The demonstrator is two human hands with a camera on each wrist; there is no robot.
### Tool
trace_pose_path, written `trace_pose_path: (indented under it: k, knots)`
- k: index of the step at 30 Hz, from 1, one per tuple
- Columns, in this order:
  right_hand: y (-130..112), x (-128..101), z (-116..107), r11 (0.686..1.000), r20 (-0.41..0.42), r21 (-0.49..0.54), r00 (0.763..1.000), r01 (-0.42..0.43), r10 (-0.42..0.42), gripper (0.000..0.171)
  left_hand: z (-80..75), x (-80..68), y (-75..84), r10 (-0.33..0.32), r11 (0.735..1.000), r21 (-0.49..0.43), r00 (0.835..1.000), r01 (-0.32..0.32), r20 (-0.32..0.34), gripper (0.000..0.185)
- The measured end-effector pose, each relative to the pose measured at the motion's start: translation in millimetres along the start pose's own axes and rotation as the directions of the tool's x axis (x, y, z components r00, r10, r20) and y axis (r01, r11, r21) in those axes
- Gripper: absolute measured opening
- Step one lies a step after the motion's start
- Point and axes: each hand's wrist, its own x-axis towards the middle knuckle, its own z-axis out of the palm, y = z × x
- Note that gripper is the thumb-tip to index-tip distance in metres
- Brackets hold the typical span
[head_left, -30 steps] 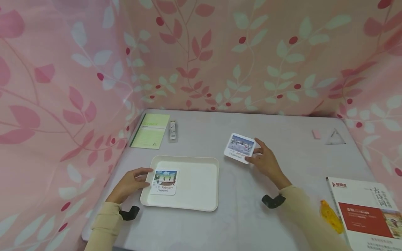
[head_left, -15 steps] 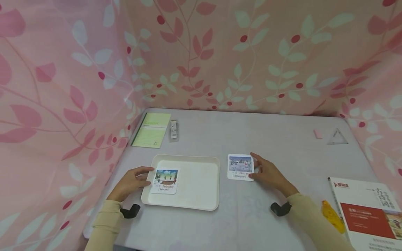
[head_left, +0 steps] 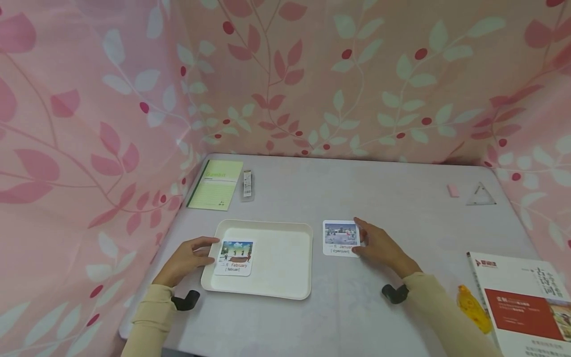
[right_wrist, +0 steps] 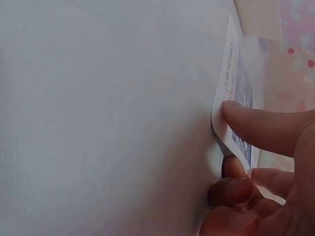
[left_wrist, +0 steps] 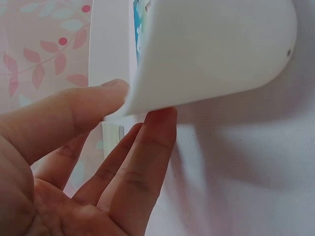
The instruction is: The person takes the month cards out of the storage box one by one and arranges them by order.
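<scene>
My right hand (head_left: 384, 248) pinches the right edge of a January flashcard (head_left: 336, 238), which has a snowy picture and lies beside the tray. In the right wrist view, the thumb lies on the face of the card (right_wrist: 230, 73) and fingertips reach beneath its edge. My left hand (head_left: 185, 260) holds the left rim of a white tray (head_left: 285, 292). Close up in the left wrist view, thumb and finger meet the rim of the tray (left_wrist: 221, 49) from two sides. Inside the tray, at its left, lies a February flashcard (head_left: 234, 258).
A green notebook (head_left: 215, 185) and a small clear case (head_left: 247, 186) sit at the back left. Back right are a pink eraser (head_left: 452, 190) and a clear set square (head_left: 481, 196). A yellow bottle-shaped item (head_left: 474, 308) lies by a white-and-red book (head_left: 513, 277) at the right.
The right hand has brought the January card down toward the table and turned it straight, level with the tray. Over the last half second it has barely moved. The left hand stays on the tray.
</scene>
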Motion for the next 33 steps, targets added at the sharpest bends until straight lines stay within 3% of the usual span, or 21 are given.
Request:
trace_pose_path:
  k: [9, 27, 33]
  knots:
    - [-4, 3, -2, 0.998, 0.048, -0.043, 0.998, -0.038, 0.04, 0.089, 0.6, 0.2, -0.1, -0.007, 1.0, -0.008, 1.0, 0.007, 0.004, 0.053]
    - [-9, 4, -2, 0.994, 0.045, -0.101, 0.998, -0.043, 0.048, 0.086, 1.4, -0.4, 1.9, -0.019, 1.0, 0.007, 1.0, 0.02, -0.015, 0.054]
    - [-38, 9, -6, 0.998, 0.0, -0.051, 1.0, 0.025, -0.025, 0.078, 0.9, -1.3, 2.9, -0.013, 1.0, 0.004, 1.0, 0.013, -0.012, 0.054]
